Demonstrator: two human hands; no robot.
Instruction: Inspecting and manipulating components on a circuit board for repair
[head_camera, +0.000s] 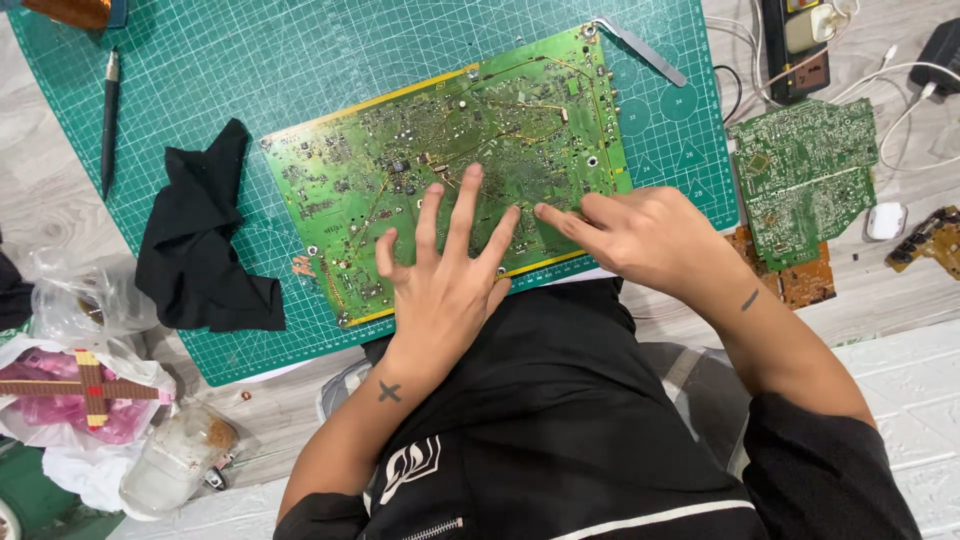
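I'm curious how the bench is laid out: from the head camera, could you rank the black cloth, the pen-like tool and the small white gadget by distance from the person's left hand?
From the left hand:
1. Black cloth, just to its left on the green mat.
2. Pen-like tool, upper left on the mat.
3. Small white gadget, far right, off the mat.

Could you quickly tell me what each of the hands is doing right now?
Left hand: open, fingers spread flat on the green circuit board.
Right hand: loosely curled, fingertip on the board, holding nothing.
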